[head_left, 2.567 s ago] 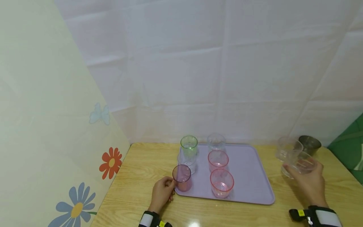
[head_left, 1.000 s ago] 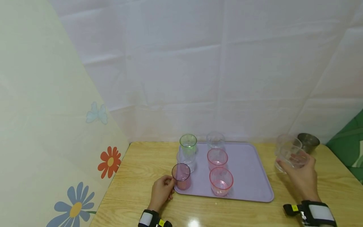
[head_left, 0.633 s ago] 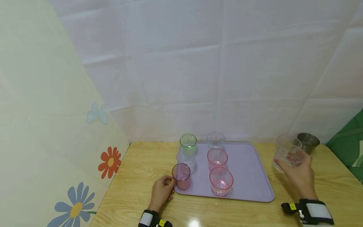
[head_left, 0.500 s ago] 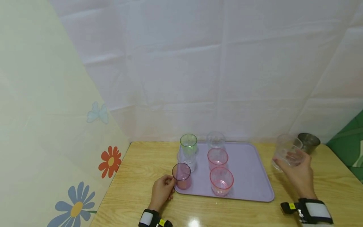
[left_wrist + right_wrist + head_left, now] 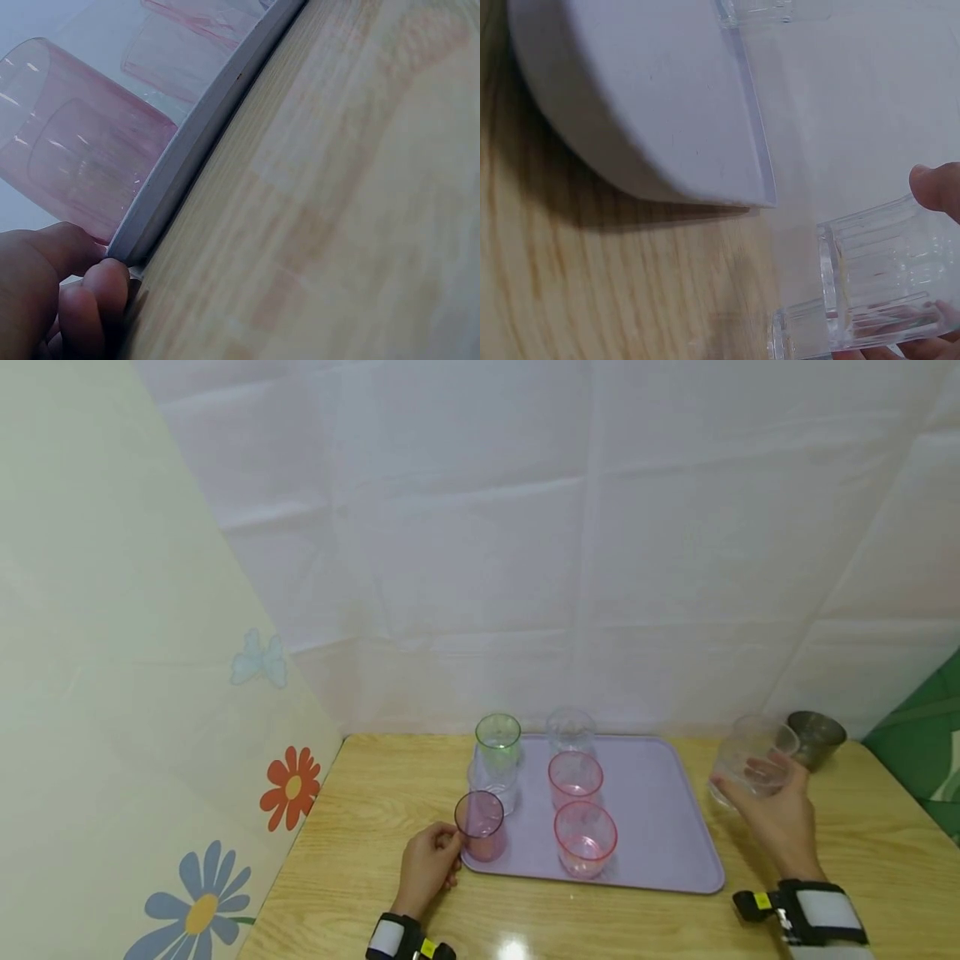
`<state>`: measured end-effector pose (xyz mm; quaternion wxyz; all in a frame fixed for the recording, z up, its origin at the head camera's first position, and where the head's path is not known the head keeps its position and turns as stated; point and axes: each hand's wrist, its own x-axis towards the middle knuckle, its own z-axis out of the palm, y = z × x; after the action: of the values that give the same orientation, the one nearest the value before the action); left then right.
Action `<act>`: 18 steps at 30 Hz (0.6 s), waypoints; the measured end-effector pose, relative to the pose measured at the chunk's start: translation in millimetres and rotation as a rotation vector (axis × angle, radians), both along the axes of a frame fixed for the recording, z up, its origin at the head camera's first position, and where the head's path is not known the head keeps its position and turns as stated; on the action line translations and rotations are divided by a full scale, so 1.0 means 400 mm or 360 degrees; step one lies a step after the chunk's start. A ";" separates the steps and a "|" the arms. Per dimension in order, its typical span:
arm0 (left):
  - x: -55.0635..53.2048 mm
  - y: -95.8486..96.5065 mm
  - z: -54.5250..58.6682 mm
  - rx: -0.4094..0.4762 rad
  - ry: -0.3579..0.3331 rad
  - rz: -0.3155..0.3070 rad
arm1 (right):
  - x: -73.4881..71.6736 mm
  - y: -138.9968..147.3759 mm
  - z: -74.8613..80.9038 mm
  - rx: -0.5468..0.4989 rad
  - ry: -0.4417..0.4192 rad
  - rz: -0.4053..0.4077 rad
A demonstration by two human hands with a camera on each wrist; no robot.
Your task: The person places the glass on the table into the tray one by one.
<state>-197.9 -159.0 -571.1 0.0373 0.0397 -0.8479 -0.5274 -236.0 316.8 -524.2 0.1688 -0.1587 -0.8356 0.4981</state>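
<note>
At the near left corner of the lilac tray [image 5: 660, 827], my left hand [image 5: 429, 868] pinches the rim. Its thumb [image 5: 64, 244] lies on top and fingers curl beneath, beside a purple tumbler [image 5: 482, 839]. Right of the tray, my right hand [image 5: 783, 827] grips a clear tumbler [image 5: 885, 270] between thumb and fingers, its base above the table. Another clear tumbler [image 5: 767, 727] stands close behind it and partly overlaps it in the head view. Next to that is a dark grey cup [image 5: 817, 739].
On the tray stand a green tumbler [image 5: 498, 735], two pink tumblers, the nearer one [image 5: 585, 839] in front, and clear tumblers, one [image 5: 572, 727] at the back edge. A white sheet [image 5: 480, 568] hangs behind the wooden table [image 5: 600, 927].
My right hand has moved left with the clear tumbler, closer to the tray's right side. The left hand stays at the tray corner, and the tumblers on the tray have not moved.
</note>
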 end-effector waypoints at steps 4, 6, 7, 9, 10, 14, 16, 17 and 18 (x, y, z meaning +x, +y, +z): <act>-0.001 0.000 0.000 0.0006 -0.0005 -0.0004 | -0.004 -0.004 0.002 -0.0005 0.0011 0.0004; -0.001 -0.001 -0.001 0.0003 0.0002 -0.0008 | -0.006 -0.007 0.002 -0.0010 0.0008 0.0008; -0.001 -0.001 -0.002 0.0006 0.0003 -0.0008 | -0.008 -0.009 0.003 -0.0012 0.0009 0.0007; -0.001 -0.001 -0.003 0.0005 0.0010 -0.0009 | -0.011 -0.013 0.003 -0.0014 0.0012 0.0005; -0.002 -0.001 -0.003 0.0003 0.0013 -0.0008 | -0.012 -0.015 0.004 -0.0016 0.0012 0.0003; -0.003 -0.002 -0.005 -0.0001 0.0020 -0.0005 | -0.018 -0.022 0.003 0.0002 0.0030 0.0009; -0.003 -0.001 -0.007 -0.0002 0.0027 -0.0006 | -0.019 -0.026 0.003 0.0016 0.0041 0.0027; -0.003 -0.001 -0.007 -0.0002 0.0027 -0.0007 | -0.019 -0.028 0.003 0.0029 0.0045 0.0039; -0.003 0.000 -0.007 0.0000 0.0030 -0.0008 | -0.019 -0.029 0.004 0.0034 0.0049 0.0052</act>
<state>-199.3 -159.2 -574.0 0.0439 0.0325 -0.8475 -0.5279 -243.6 305.0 -522.8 0.1752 -0.1354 -0.8407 0.4942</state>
